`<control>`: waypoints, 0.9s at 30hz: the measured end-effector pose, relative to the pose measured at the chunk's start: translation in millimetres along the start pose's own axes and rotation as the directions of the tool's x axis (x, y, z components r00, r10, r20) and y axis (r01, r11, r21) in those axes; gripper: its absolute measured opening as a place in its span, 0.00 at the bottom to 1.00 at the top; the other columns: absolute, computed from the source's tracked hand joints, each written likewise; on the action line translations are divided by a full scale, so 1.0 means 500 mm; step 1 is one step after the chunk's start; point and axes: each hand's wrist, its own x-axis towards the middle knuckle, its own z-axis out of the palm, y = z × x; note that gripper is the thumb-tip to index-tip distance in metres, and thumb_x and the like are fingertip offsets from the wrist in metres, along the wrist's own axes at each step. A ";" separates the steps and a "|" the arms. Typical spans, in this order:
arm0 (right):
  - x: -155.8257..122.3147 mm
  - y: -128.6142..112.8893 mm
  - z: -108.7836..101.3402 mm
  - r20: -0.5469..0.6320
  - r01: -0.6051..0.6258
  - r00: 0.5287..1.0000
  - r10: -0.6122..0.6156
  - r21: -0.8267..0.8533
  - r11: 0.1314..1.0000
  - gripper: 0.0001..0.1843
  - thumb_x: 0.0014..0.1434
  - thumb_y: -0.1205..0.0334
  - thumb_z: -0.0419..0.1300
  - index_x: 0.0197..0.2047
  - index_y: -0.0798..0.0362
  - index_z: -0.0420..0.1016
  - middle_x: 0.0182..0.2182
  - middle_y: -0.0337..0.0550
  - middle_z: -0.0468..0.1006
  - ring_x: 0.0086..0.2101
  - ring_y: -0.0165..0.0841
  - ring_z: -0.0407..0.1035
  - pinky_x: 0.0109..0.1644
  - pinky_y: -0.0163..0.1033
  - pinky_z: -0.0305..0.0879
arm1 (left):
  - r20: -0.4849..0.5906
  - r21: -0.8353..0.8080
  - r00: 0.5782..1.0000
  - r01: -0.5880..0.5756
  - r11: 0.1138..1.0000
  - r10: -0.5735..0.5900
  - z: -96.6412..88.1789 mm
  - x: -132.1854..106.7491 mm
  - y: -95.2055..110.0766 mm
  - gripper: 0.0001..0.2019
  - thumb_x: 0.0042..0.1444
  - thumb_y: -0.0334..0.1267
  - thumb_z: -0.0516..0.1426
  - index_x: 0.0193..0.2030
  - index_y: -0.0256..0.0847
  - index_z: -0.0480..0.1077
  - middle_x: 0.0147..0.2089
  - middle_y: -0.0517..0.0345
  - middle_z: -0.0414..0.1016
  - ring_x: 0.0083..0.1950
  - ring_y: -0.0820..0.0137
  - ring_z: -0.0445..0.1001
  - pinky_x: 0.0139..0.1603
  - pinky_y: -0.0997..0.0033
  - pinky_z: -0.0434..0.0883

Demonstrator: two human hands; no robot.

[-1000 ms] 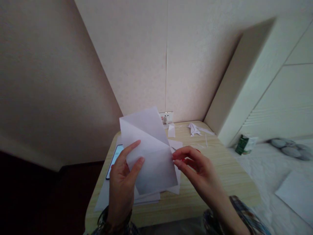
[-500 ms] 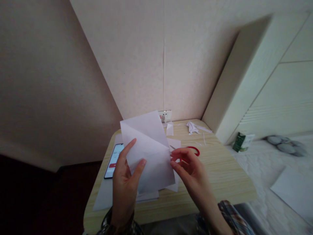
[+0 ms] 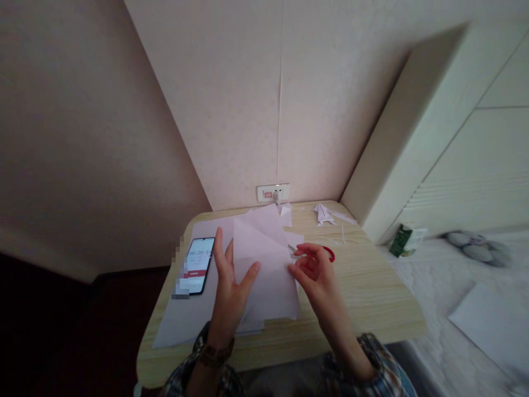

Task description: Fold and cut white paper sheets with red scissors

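One phone (image 3: pixel 200 256) near the desk's (image 3: pixel 372 286) left edge, on loose paper (image 3: pixel 179 325): liable to be nudged by the left hand (image 3: pixel 229 292), fingers wide just beside it, thumb over the folded sheet (image 3: pixel 270 292). Next, over the middle of the desk, short of the near edge, the folded sheet itself, layers fanned apart: a crooked crease possible if pressed while so uneven. At its right border, the right hand (image 3: pixel 320 275), thumb and forefinger narrow; pinching or merely touching, cannot tell. With a weak hold there, some risk of slipping layers. Right behind those fingers, red-handled scissors (image 3: pixel 329 252): a possible snag.

Compared with half a second ago: phone uncovered; left forefinger off the paper's face, stretched past its left side; folded sheet lower and farther right; right hand much the same.
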 end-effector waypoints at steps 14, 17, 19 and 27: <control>0.011 0.018 0.008 0.126 -0.054 0.991 0.035 0.148 0.988 0.26 0.46 0.63 0.69 0.48 0.46 0.68 0.47 0.42 0.76 0.40 0.35 0.72 0.38 0.39 0.72 | 0.057 0.020 0.987 -0.150 0.988 0.149 -0.001 0.001 -0.020 0.42 0.56 0.33 0.60 0.71 0.50 0.40 0.75 0.47 0.47 0.75 0.60 0.45 0.73 0.50 0.45; 0.002 -0.003 0.010 0.141 -0.020 0.990 -0.005 0.173 0.985 0.28 0.47 0.65 0.69 0.51 0.45 0.66 0.53 0.43 0.73 0.44 0.35 0.72 0.42 0.40 0.73 | 0.024 -0.097 0.980 -0.196 0.976 0.199 0.000 -0.004 -0.006 0.42 0.56 0.31 0.61 0.71 0.55 0.42 0.77 0.52 0.42 0.75 0.60 0.46 0.71 0.53 0.53; -0.005 -0.017 0.009 0.153 0.009 0.987 -0.039 0.193 0.981 0.28 0.48 0.66 0.68 0.51 0.44 0.66 0.54 0.44 0.72 0.46 0.36 0.72 0.45 0.41 0.73 | 0.019 -0.178 0.985 -0.165 0.970 0.171 0.000 -0.009 0.005 0.42 0.57 0.31 0.60 0.71 0.57 0.42 0.75 0.52 0.48 0.73 0.62 0.52 0.69 0.57 0.58; -0.029 -0.045 -0.011 0.256 -0.031 0.967 -0.001 0.120 0.992 0.18 0.55 0.58 0.66 0.48 0.44 0.68 0.33 0.36 0.81 0.35 0.34 0.77 0.37 0.37 0.73 | 0.117 -0.259 0.991 0.099 0.961 -0.071 -0.014 -0.032 0.024 0.39 0.56 0.36 0.63 0.71 0.51 0.48 0.56 0.50 0.78 0.54 0.58 0.77 0.52 0.59 0.76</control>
